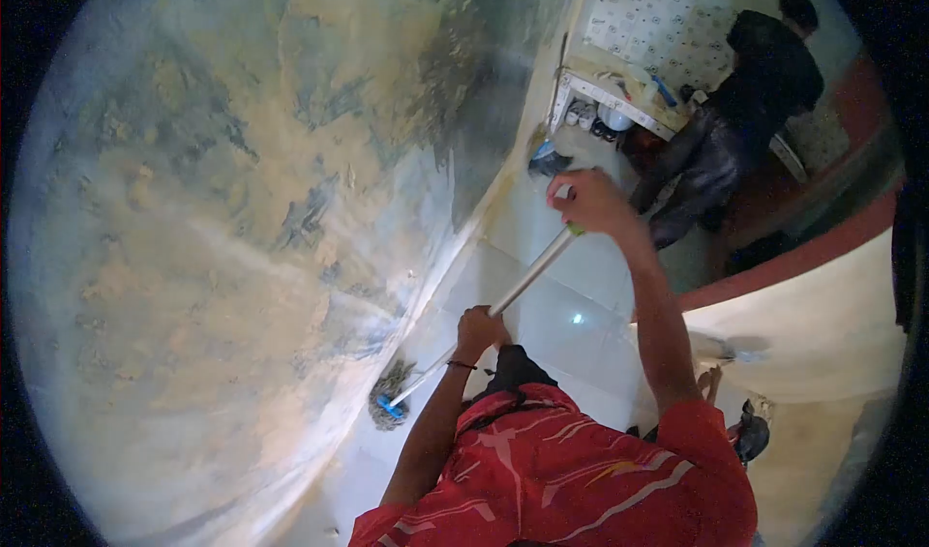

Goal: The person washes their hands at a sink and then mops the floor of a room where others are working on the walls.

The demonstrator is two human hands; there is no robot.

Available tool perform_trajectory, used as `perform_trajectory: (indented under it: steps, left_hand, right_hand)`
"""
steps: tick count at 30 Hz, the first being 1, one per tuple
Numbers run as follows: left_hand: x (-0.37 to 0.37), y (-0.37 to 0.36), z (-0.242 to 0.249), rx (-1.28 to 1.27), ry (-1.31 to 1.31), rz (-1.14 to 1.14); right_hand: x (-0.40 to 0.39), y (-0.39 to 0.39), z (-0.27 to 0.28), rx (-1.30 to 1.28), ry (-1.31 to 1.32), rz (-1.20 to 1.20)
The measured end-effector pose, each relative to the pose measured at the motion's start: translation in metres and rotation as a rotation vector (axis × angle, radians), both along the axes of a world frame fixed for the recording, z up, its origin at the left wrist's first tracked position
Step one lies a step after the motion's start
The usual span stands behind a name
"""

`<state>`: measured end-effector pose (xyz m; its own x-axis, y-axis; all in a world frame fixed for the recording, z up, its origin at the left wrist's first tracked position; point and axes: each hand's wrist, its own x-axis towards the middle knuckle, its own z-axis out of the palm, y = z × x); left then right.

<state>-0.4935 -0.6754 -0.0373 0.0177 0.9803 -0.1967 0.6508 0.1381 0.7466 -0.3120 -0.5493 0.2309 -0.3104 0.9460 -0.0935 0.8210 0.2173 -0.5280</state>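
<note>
A mop runs diagonally across the view, with a pale handle (532, 284), a blue head socket (391, 407) and grey strands (380, 389) on the floor against the wall. Around the middle of the handle my left hand (481, 329) is closed, a dark band on its wrist. My right hand (595, 204) has its fingers curled at the handle's upper end, where a bit of green (576, 229) shows just below it.
A stained, peeling wall (290, 208) rises on the left above pale floor tiles (600, 300). Near a low counter (619, 97) with several items, a person in dark clothes (745, 112) bends over. A blue-and-dark broom head (548, 158) stands by the wall. Another person (750, 436) is partly visible lower right.
</note>
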Motion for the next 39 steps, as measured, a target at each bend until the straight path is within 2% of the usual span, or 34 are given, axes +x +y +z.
perform_trajectory:
  steps: [1,3,4,5,8,10,11,12,13,14,15,18,20,22,24,26,28,30,32,34,35,37,39]
  left_hand:
    - [-0.012,-0.012,-0.019,0.021,0.053,-0.002]
    - [-0.038,-0.044,-0.051,-0.016,0.167,-0.004]
    - [-0.053,-0.063,-0.063,-0.071,0.229,-0.004]
    - [-0.067,-0.085,-0.074,-0.114,0.258,0.042]
    - [-0.117,-0.166,-0.115,-0.154,0.326,0.212]
    - [-0.142,-0.218,-0.129,-0.218,0.378,0.358]
    - [-0.151,-0.240,-0.131,-0.269,0.408,0.397]
    - [-0.159,-0.262,-0.132,-0.320,0.434,0.434]
    - [-0.164,-0.283,-0.136,-0.259,0.405,0.517]
    - [-0.163,-0.294,-0.126,-0.306,0.366,0.634]
    - [-0.164,-0.301,-0.126,-0.266,0.397,0.652]
    - [-0.154,-0.292,-0.104,-0.163,0.455,0.722]
    - [-0.145,-0.266,-0.102,-0.066,0.387,0.714]
    - [-0.133,-0.227,-0.090,-0.147,0.353,0.673]
    - [-0.118,-0.179,-0.067,-0.136,0.305,0.651]
    - [-0.106,-0.135,-0.062,-0.062,0.265,0.563]
    - [-0.092,-0.090,-0.042,0.104,0.232,0.472]
    - [-0.072,-0.045,0.002,0.114,0.162,0.393]
    - [-0.044,-0.012,0.041,0.240,0.085,0.339]
    - [-0.014,0.011,0.072,0.255,-0.034,0.314]
    - [-0.003,0.020,0.084,0.258,-0.036,0.313]
    - [0.013,0.035,0.097,0.156,-0.110,0.166]
    - [0.024,0.041,0.095,0.234,-0.109,0.193]
  right_hand:
    - [-0.007,0.002,-0.026,-0.046,-0.076,0.018]
    - [-0.022,-0.004,-0.098,0.044,-0.178,0.104]
    - [-0.037,-0.021,-0.115,0.115,-0.174,0.151]
    - [-0.052,-0.029,-0.140,-0.006,-0.196,0.225]
    - [-0.097,-0.076,-0.199,-0.298,-0.028,0.465]
    - [-0.127,-0.117,-0.245,-0.380,-0.100,0.663]
    - [-0.145,-0.131,-0.185,-0.505,-0.108,0.788]
    - [-0.158,-0.149,-0.214,-0.698,-0.116,0.879]
    - [-0.166,-0.167,-0.228,-0.643,-0.026,0.974]
    - [-0.169,-0.179,-0.236,-0.595,0.063,1.069]
    - [-0.171,-0.182,-0.233,-0.604,0.051,1.125]
    - [-0.176,-0.174,-0.172,-0.548,0.044,1.226]
    - [-0.178,-0.141,-0.119,-0.480,-0.099,1.148]
    - [-0.165,-0.103,-0.137,-0.364,-0.019,1.185]
    - [-0.155,-0.066,-0.090,-0.426,-0.118,1.148]
    - [-0.134,-0.038,-0.060,-0.231,-0.039,1.125]
    - [-0.121,-0.016,-0.014,-0.106,-0.130,1.030]
    - [-0.102,-0.005,0.028,-0.035,-0.152,0.834]
    - [-0.090,-0.014,0.079,0.026,-0.176,0.564]
    - [-0.068,-0.021,0.108,0.355,-0.272,0.484]
    - [-0.059,-0.025,0.119,0.357,-0.275,0.482]
    - [-0.045,-0.032,0.135,0.461,-0.276,0.526]
    - [-0.040,-0.037,0.137,0.478,-0.260,0.518]
